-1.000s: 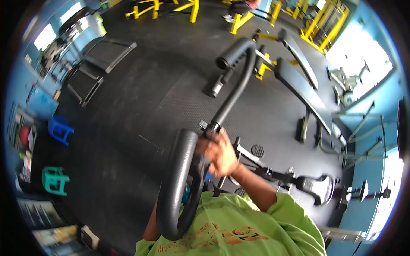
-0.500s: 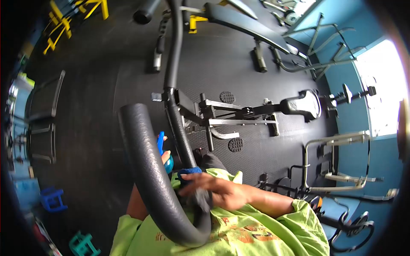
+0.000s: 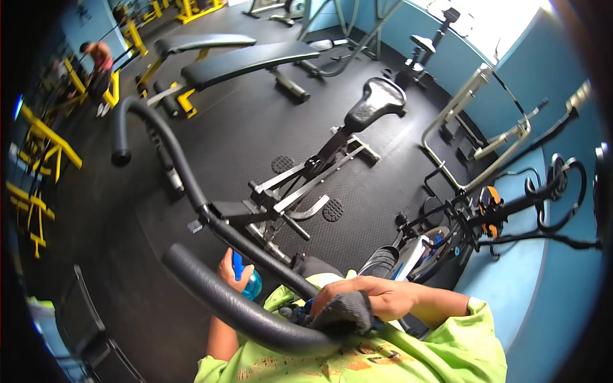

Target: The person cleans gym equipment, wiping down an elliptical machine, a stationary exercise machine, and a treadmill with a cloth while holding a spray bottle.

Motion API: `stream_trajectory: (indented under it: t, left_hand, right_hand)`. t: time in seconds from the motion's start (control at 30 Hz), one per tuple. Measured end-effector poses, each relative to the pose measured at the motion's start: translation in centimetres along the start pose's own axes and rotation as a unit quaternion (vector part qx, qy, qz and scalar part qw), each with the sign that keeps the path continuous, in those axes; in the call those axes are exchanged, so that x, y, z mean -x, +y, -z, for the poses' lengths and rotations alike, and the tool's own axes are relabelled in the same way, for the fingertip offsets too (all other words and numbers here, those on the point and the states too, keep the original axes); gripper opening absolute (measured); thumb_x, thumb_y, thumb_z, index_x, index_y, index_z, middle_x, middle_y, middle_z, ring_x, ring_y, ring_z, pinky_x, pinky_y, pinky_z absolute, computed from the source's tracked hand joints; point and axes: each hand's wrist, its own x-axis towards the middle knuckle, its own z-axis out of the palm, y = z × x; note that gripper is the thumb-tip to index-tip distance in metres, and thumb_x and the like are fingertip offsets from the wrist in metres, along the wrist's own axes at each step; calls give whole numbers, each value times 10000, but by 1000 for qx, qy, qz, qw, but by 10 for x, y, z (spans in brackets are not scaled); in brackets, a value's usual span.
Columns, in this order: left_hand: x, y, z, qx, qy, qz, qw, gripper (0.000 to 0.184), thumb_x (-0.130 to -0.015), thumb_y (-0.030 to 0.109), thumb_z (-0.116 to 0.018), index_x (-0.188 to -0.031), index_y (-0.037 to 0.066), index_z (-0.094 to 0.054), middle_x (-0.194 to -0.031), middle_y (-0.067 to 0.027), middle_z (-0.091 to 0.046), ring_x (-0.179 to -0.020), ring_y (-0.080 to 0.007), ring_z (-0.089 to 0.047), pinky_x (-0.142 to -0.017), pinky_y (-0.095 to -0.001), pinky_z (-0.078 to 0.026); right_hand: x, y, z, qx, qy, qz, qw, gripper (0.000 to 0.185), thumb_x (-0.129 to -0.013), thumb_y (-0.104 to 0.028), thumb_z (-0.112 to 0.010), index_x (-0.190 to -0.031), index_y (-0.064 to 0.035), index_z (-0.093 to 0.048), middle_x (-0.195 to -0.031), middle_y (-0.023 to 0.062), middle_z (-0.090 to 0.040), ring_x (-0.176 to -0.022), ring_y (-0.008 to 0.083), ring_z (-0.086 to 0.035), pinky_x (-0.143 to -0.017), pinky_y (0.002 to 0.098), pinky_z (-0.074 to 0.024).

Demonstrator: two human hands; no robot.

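My left hand (image 3: 235, 271) is wrapped round a spray bottle (image 3: 253, 285) with a blue top and teal body, below the long black bar. My right hand (image 3: 367, 295) grips a dark grey cloth (image 3: 348, 313) against the lower bend of the padded black handlebar (image 3: 246, 303). The bar (image 3: 185, 159) curves from there up to the upper left, where a second handle end hangs. A small piece of blue cloth shows beside my right fingers.
A machine with a black seat (image 3: 377, 102) stands ahead. Padded benches (image 3: 249, 62) lie beyond it. An exercise bike (image 3: 428, 255) is at the right, near a pale metal frame (image 3: 440, 153). Another person (image 3: 100, 67) stands at the upper left among yellow machines.
The view has swung to the right, bringing the bike and another person into sight. The hand with the bottle has come into clearer view, and my right hand has closed on the grey cloth.
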Motion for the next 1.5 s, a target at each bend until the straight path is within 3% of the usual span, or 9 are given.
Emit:
stream_trajectory:
  t: [0.13, 0.4, 0.53, 0.73, 0.8, 0.87, 1.13, 1.2, 1.5]
  left_hand:
    - [-29, -16, -4, 47, 8, -170, 984, 529, -751, 181, -754, -1190, -19, -536, -1037, -212, -658, -981, -385, -647, -906, -449, -490]
    - [-63, -16, 2, -23, -197, -121, 973, 511, -744, 188, -757, -1194, 65, -549, -1086, -126, -657, -1063, -331, -629, -1025, -439, -413]
    - [-76, -54, 11, 100, -261, -125, 952, 481, -725, 145, -764, -1160, 63, -578, -1018, -133, -649, -970, -292, -643, -882, -410, -492]
    - [-90, -64, 88, 69, -335, -178, 923, 548, -736, 143, -734, -1232, 18, -538, -1119, -164, -657, -953, -318, -658, -840, -379, -514]
    - [-94, -66, 114, 57, -354, -154, 921, 567, -730, 141, -739, -1245, 18, -537, -1124, -162, -656, -932, -317, -657, -846, -361, -514]
    - [-102, -80, 126, 49, -364, -194, 910, 566, -727, 142, -742, -1241, 18, -541, -1110, -161, -657, -908, -311, -654, -834, -360, -516]
    - [-124, -80, 136, 22, -472, -243, 847, 543, -727, 166, -782, -1209, 35, -569, -1019, -142, -659, -884, -290, -652, -805, -360, -515]
    - [-126, -73, 145, -7, -488, -234, 841, 546, -718, 156, -792, -1204, 43, -570, -1035, -146, -656, -894, -289, -650, -813, -363, -514]
    - [-119, -106, 196, -62, -501, -187, 843, 525, -687, 137, -789, -1164, 79, -578, -1059, -134, -651, -969, -304, -654, -859, -372, -514]
  right_hand:
    - [15, 36, -19, -79, 92, -1, 993, 440, -991, -262, -388, -1245, 62, -544, -1297, 222, -540, -1261, 321, -487, -1085, 440, -334]
    - [14, 26, -84, -11, 307, 42, 951, 329, -966, -214, -478, -1137, 23, -630, -1195, 145, -593, -1160, 248, -538, -1047, 384, -382]
    - [-9, 23, -127, -73, 501, 67, 860, 633, -872, -496, -533, -1083, 91, -644, -1112, 233, -631, -1068, 319, -602, -978, 416, -455]
    - [-94, -8, -174, 265, 736, 29, 622, 422, -946, -376, -493, -993, 21, -627, -997, 128, -629, -896, 247, -618, -765, 349, -498]
    - [-153, -30, -175, 555, 743, -226, 298, 354, -891, -344, -529, -940, -6, -619, -975, 143, -619, -902, 324, -607, -757, 368, -507]
    - [-201, -26, -162, 593, 745, -247, 178, 286, -809, -320, -584, -890, -47, -609, -996, 137, -622, -959, 366, -592, -729, 399, -523]
    - [-276, -11, -151, 649, 720, -209, 130, 395, -698, -229, -638, -1052, -53, -629, -1090, 136, -632, -1093, 359, -586, -802, 461, -555]
    - [-241, -18, -175, 614, 740, -133, 242, 477, -637, -233, -686, -1082, -71, -627, -1185, 129, -610, -1135, 344, -569, -815, 445, -548]
    - [-249, 12, -112, 611, 790, -17, 49, 301, -741, -305, -602, -942, -81, -612, -1052, 154, -558, -1125, 445, -478, -1020, 595, -351]
